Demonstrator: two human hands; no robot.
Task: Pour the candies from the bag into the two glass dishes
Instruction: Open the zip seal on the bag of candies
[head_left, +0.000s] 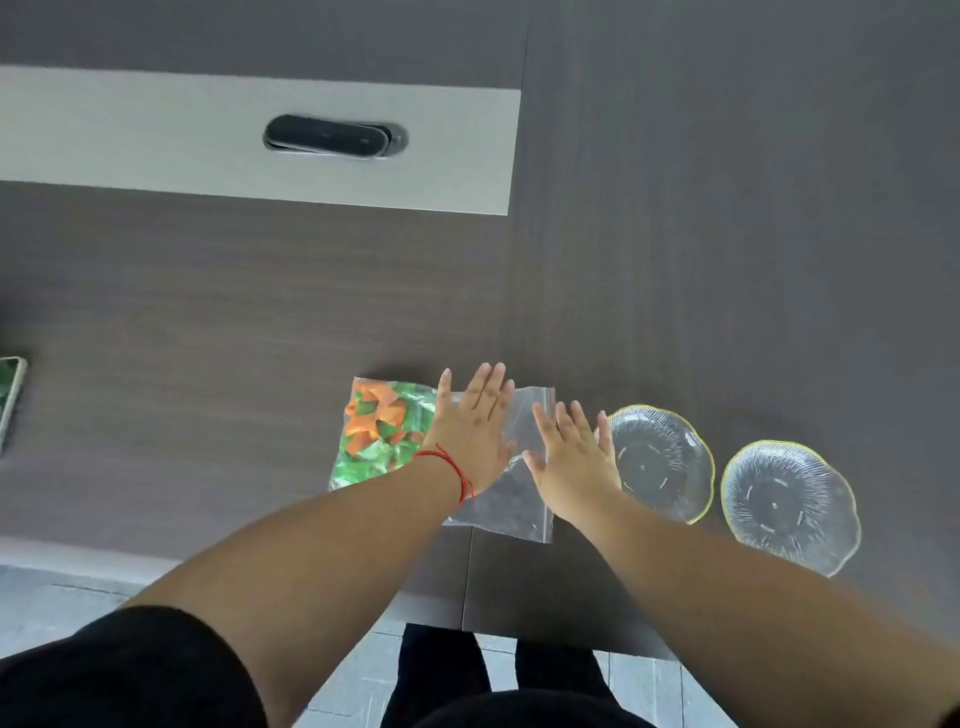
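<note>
Now both hands, left (470, 436) and right (574, 462), spread flat above the bag (519, 499); no writing legible.

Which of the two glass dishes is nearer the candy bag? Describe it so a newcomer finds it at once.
On the dark wooden table, look near the front edge, right of the clear bag of orange and green candies. Two empty, gold-rimmed glass dishes sit side by side there. The nearer dish is the left one, its rim partly covered by the right hand.
</note>
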